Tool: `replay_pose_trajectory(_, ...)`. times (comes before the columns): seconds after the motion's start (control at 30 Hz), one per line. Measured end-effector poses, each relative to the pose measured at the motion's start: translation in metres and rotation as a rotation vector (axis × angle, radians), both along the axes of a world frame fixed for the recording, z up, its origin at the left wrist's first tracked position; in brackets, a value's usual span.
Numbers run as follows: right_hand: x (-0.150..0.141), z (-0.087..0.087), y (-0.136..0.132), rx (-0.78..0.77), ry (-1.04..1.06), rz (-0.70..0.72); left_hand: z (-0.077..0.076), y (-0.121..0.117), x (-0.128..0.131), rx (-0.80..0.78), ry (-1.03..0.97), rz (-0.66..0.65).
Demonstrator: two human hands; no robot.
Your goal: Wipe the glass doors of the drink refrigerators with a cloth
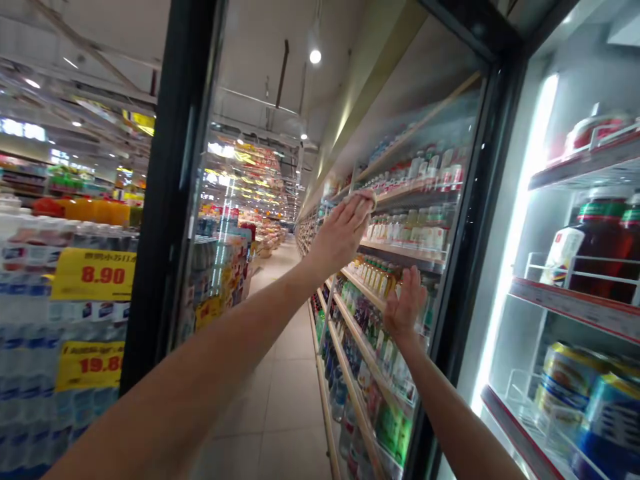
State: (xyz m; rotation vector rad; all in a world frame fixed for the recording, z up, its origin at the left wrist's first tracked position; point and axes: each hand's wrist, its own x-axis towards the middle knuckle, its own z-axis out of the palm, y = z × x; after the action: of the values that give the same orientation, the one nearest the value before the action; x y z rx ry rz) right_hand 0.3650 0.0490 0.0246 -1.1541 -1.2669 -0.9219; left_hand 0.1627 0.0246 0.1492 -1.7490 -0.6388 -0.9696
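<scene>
My left hand (340,233) is stretched out against the glass door (280,407) of a drinks fridge. Its fingers press a pale folded cloth (369,197) to the pane; little of the cloth shows past the fingertips. Lower and to the right, my right hand (405,303) lies with fingers raised, open, at the same glass and holds nothing that I can see. A dark door frame (465,220) borders the pane on the right, and another dark upright (167,180) edges it on the left. Shelves of bottles (385,280) appear in the pane behind both hands.
At the right stands the lit fridge interior, with dark bottles (605,247) and cans (570,373) on wire-fronted shelves. Left of the door are stacked bottled drinks (30,333) with yellow price signs (95,275). A tiled aisle (285,267) runs away in the middle.
</scene>
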Motion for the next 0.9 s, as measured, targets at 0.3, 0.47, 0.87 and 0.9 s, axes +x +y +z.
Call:
replay_pose_trajectory(0.3,-0.003,0.0,0.0,0.022,0.208,0.006,-0.014,-0.002,0.036,-0.042,0.379,-0.049)
replay_pose_trajectory(0.47,0.0,-0.002,0.003,0.019,0.195,0.002,0.021,-0.001,0.059,-0.039,0.186,-0.027)
replay_pose_trajectory(0.87,0.001,-0.001,0.0,0.017,0.174,0.009,0.05,0.001,-0.004,0.033,-0.139,0.002)
replay_pose_trajectory(0.9,0.0,-0.001,-0.001,0.017,0.173,0.009,0.034,-0.001,-0.004,0.024,-0.089,0.008)
